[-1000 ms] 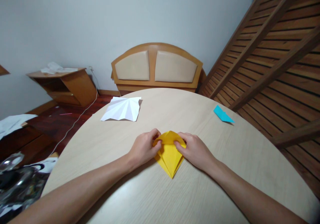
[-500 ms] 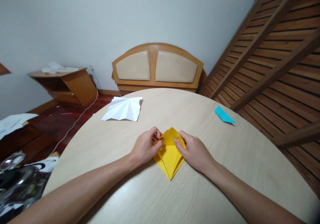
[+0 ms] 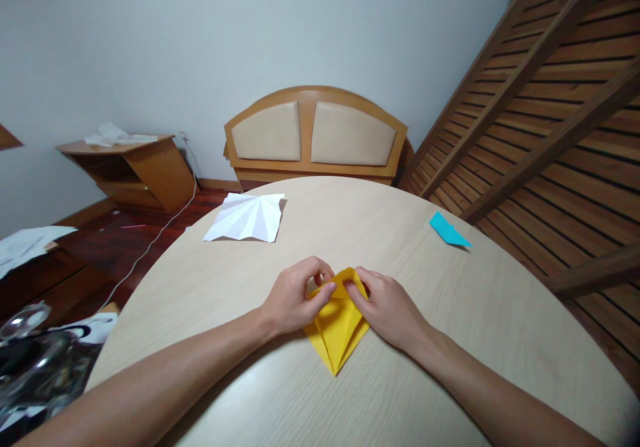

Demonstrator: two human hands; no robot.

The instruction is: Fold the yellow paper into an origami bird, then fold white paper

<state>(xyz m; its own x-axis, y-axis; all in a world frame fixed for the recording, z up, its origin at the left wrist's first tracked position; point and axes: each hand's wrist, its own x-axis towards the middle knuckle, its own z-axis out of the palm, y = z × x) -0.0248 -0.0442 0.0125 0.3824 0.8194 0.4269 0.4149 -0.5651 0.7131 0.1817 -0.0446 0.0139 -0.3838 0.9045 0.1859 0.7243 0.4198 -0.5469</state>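
A folded yellow paper (image 3: 337,330), kite-shaped with its point toward me, lies on the round pale wooden table (image 3: 310,394). My left hand (image 3: 293,297) pinches its upper left edge between thumb and fingers. My right hand (image 3: 385,307) pinches the upper right edge. The fingertips of both hands meet at the top flap, which is bent down between them.
A creased white sheet (image 3: 246,218) lies at the table's far left edge. A small folded blue paper (image 3: 447,230) sits at the far right. Beyond the table stand a padded wooden headboard (image 3: 314,134) and a wooden side shelf (image 3: 130,164); slatted wood panels (image 3: 550,100) lean at right.
Both hands have drawn closer together at the top of the yellow paper, folding its top flap down. The paper's lower point has shifted slightly toward me and to the left.
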